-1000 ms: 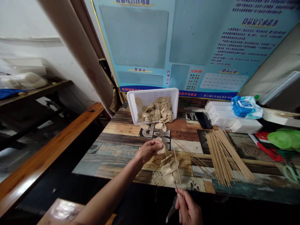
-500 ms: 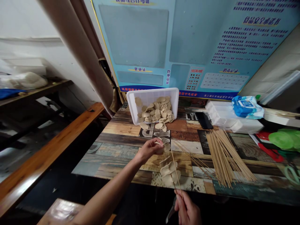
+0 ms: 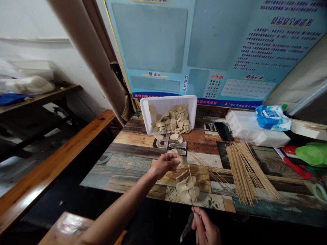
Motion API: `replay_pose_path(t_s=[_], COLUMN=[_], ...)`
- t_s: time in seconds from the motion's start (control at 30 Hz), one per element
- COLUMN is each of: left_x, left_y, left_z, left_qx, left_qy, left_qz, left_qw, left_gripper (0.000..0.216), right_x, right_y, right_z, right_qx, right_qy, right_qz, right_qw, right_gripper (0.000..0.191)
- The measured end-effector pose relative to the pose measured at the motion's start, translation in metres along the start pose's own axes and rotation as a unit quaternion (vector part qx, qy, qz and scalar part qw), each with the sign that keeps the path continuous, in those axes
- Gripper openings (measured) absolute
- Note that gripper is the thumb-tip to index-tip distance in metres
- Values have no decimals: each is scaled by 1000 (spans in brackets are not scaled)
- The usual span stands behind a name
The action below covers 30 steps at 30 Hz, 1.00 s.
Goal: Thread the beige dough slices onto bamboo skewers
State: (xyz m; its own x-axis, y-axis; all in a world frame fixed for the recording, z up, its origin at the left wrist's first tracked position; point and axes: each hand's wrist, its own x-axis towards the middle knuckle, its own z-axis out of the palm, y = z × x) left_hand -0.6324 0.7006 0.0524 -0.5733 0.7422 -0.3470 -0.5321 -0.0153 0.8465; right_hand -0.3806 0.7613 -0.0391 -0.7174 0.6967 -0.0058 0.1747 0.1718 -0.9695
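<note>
My right hand point(image 3: 204, 228) is closed around the near end of a thin bamboo skewer point(image 3: 193, 190) that points away from me, with several beige round slices point(image 3: 187, 187) threaded on it. My left hand point(image 3: 166, 164) pinches one more beige slice point(image 3: 182, 161) right at the skewer's tip. A white plastic tub point(image 3: 168, 105) tipped on its side spills more slices point(image 3: 171, 124) onto the patterned table point(image 3: 133, 153) just beyond my left hand.
A loose fan of bare bamboo skewers point(image 3: 246, 168) lies to the right. Behind it are a black phone point(image 3: 224, 131), white boxes point(image 3: 255, 131), a blue wipes pack point(image 3: 272, 117) and green lids point(image 3: 311, 153). A blue poster point(image 3: 217, 51) leans on the wall; a wooden bench point(image 3: 48, 166) runs along the left.
My left hand has brought the slice slightly right, up against the skewer tip. The right hand keeps the skewer in much the same spot.
</note>
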Motion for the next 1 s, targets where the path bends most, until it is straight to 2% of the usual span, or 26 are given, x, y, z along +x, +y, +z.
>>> replay_pose_path(t_s=[0.13, 0.27, 0.43, 0.63, 0.7, 0.77, 0.87, 1.0], left_x=[-2, -4, -4, -9, -12, -13, -13, -15], left_y=[-1, -6, -12, -18, -18, -19, -21, -30], left_z=[1, 3, 5, 12, 14, 13, 11, 13], left_qx=[-26, -39, -19, 103, 127, 110, 13, -116], left_qy=[-9, -12, -10, 12, 11, 15, 9, -69], left_qz=[-29, -30, 29, 95, 104, 86, 24, -45], left_qw=[999, 999, 999, 990, 986, 990, 1000, 990], left_gripper=[44, 41, 39, 40, 47, 55, 46, 38], right_x=[0, 2, 2, 5, 6, 5, 3, 3], right_y=[0, -2, -2, -8, -11, -13, -14, -9], right_z=[2, 6, 9, 8, 9, 9, 10, 8], right_qx=[-8, -2, -15, -49, -47, -39, -24, -18], right_qy=[18, 27, 35, 69, 65, 53, 41, 28], right_qz=[-11, -19, -34, -72, -70, -58, -44, -38], right_qw=[1000, 999, 999, 994, 994, 996, 998, 999], right_gripper=[47, 45, 44, 44, 44, 42, 40, 39])
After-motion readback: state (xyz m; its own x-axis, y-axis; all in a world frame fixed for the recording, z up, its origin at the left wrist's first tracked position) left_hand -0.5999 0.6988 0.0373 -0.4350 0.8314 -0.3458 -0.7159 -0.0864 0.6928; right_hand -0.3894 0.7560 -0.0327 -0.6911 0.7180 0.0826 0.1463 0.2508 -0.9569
